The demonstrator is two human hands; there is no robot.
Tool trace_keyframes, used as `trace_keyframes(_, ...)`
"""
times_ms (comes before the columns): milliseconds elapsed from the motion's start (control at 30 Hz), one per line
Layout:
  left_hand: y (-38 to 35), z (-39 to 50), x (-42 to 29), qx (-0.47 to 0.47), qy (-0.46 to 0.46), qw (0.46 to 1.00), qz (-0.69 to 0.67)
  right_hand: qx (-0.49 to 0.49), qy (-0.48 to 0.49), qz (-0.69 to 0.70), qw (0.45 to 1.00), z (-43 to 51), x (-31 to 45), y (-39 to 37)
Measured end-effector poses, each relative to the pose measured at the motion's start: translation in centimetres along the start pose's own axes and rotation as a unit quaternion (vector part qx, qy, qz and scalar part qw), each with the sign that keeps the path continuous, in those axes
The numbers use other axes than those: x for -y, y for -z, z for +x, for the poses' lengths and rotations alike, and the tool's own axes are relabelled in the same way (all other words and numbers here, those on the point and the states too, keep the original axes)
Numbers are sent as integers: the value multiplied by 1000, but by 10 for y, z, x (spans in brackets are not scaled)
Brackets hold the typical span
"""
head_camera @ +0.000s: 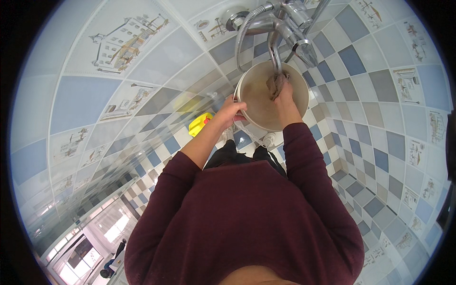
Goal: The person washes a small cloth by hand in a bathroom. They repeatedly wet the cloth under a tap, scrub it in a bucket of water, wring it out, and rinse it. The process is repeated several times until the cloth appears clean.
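A round pale bucket (256,103) is held in front of me below the chrome spout (273,51) of a wall-mounted tap. My left hand (231,110) grips its left rim, with the thumb over the edge. Inside the bucket, my right hand (284,91) holds a wet brown cloth (275,85) right under the spout's end. Some fingers of that hand are hidden by the cloth. The inside of the bucket looks brownish; whether water stands in it is hard to tell. The bucket's pale handle (251,135) hangs down on the side towards me.
A yellow plastic canister (200,124) with a red cap stands on the tiled floor, left of my shoes. Tiled walls (381,149) close in on both sides. A metal shower hose (244,35) loops beside the tap. At lower left, a person (110,267) is seen through an opening.
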State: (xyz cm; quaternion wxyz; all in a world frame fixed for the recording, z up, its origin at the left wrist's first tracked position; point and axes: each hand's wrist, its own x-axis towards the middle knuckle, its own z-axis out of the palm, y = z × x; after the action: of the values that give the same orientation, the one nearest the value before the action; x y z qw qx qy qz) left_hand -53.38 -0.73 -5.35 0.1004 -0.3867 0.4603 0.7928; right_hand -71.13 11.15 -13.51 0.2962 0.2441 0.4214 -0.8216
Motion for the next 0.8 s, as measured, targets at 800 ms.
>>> trace_keyframes(800,2,9,18,-3,4,1000,-27,-32,-72,-7,997,-46,36,-19)
